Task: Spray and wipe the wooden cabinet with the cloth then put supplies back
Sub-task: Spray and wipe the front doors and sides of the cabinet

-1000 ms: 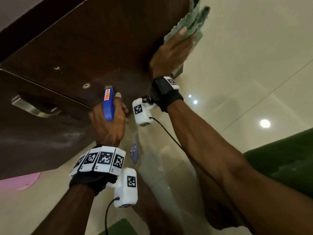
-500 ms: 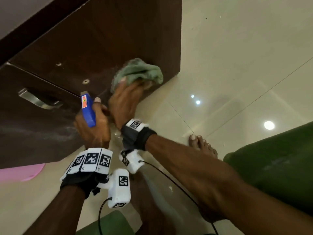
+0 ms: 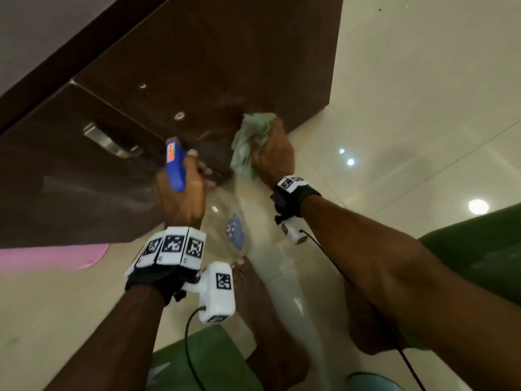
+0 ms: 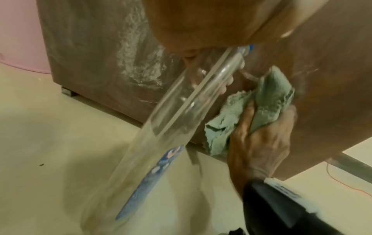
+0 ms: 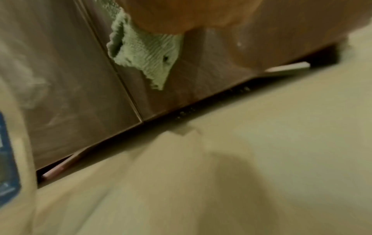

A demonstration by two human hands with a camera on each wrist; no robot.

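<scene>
The wooden cabinet (image 3: pixel 214 66) is standing on the floor (image 3: pixel 394 108), its lower front being rubbed by the cloth (image 3: pixel 249 145) bunched in the right hand (image 3: pixel 275 156), while the left hand (image 3: pixel 180 193), just beside it, is gripping the spray bottle (image 3: pixel 176 165), whose body is hanging downward.

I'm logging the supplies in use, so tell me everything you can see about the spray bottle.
The bottle is clear plastic and looks nearly empty. It has a blue spray head with an orange mark and a blue label on its side. The left hand grips its neck and holds it tilted, base toward the floor, just in front of the cabinet and beside the cloth.
</scene>
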